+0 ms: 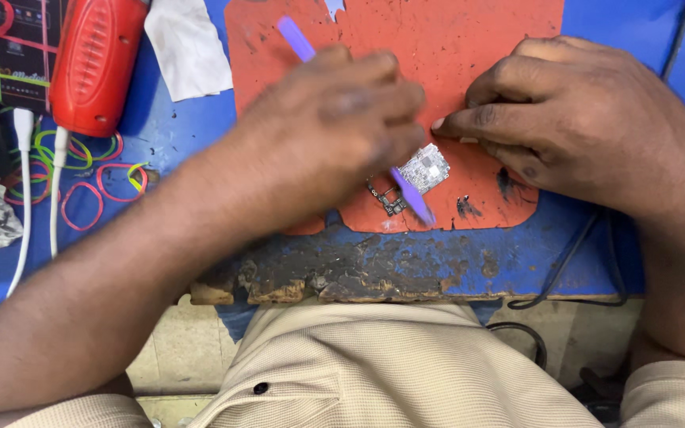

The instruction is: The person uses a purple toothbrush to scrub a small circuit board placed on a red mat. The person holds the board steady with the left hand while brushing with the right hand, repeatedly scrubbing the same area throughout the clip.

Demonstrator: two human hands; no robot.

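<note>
1. Small silvery circuit board [424,168] with a dark frame piece: on the worn orange mat [469,47], near its lower edge; likely light, stiff, fragile, best held by its edges.
2. Left hand [334,119]: closed around a purple plastic pry tool [412,194], tip beside the board.
3. Right hand [572,119]: fingers curled, pressing the mat just beside the board.
4. Around: chipped blue surface [406,261], red tool body [93,63], coloured rubber bands [81,190].

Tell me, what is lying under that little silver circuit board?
The small circuit board lies on an orange mat, which lies on the blue bench top. The left hand and purple tool cover its left edge.
</note>
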